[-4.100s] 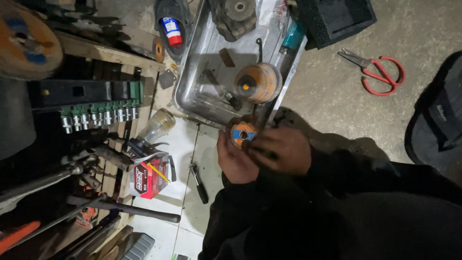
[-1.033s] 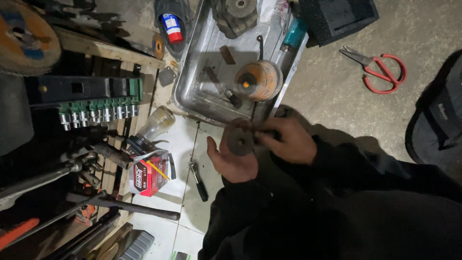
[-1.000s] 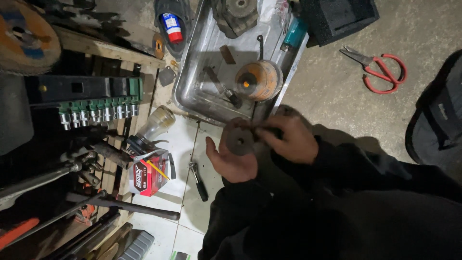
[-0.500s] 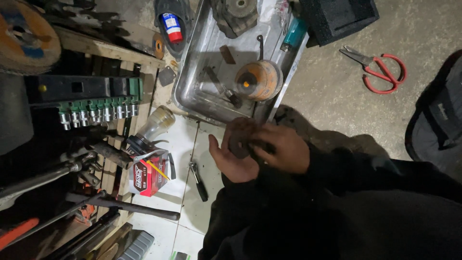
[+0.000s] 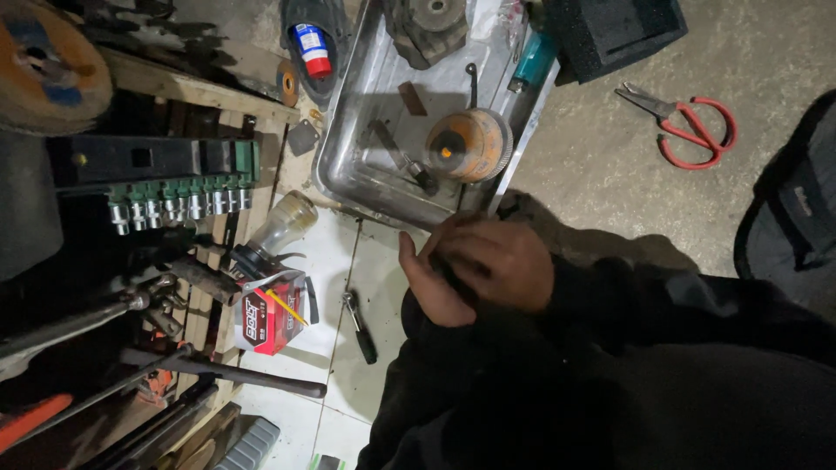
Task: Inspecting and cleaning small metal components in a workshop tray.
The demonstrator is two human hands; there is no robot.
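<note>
My left hand [image 5: 428, 287] and my right hand [image 5: 498, 259] are cupped together just below the near edge of a metal tray [image 5: 348, 178]. Between them they hold a small dark round part, now almost wholly hidden under the right hand's fingers. The right hand lies on top, and the left palm supports from below. Both dark sleeves run down to the bottom right. In the tray, just beyond my hands, stands a rusty orange round wheel [image 5: 468, 144].
The tray also holds a grey metal housing [image 5: 427, 24], a teal-handled tool [image 5: 533, 59] and small bits. Red scissors [image 5: 688, 129] lie on the concrete at right. At left are a green socket rail [image 5: 178, 202], a glass bottle [image 5: 279, 228], a red box [image 5: 268, 309], a small ratchet [image 5: 359, 326] and long bars.
A few seconds ago the part showed an orange and blue face; then it showed dark grey. My right hand has since closed over it, and both hands have shifted slightly right.
</note>
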